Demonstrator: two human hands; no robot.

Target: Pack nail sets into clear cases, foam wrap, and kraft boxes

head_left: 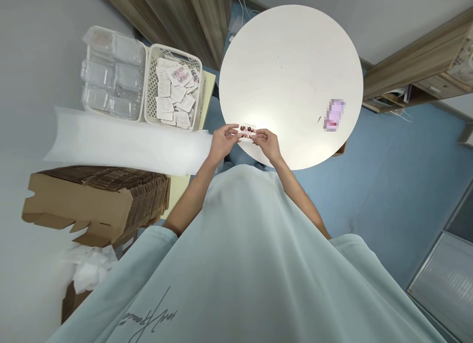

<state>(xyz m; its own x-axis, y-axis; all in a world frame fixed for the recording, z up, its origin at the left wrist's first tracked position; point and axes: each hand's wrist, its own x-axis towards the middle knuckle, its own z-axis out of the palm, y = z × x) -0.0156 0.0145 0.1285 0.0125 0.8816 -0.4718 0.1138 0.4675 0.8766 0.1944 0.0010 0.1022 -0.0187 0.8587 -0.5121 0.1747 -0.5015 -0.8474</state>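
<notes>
Between both hands is a small white card of press-on nails (247, 132), its two rows of nails dark red, pink and cream. My left hand (224, 142) pinches the card's left edge. On its right edge, the fingers of my right hand (268, 142) are closed. The card is held over the near edge of a round white table (291, 62). To the left, a cream plastic basket (148, 82) holds many similar white cards (175, 94), some showing nails and others showing printed writing.
Left of the basket, another container holds clear plastic boxes (114, 74). White sheeting (129, 143) and a stack of folded cardboard boxes (96, 200) lie nearer me. A blurred pink-purple item (334, 115) rests on the table's right. Wooden cabinets (417, 57) stand at right.
</notes>
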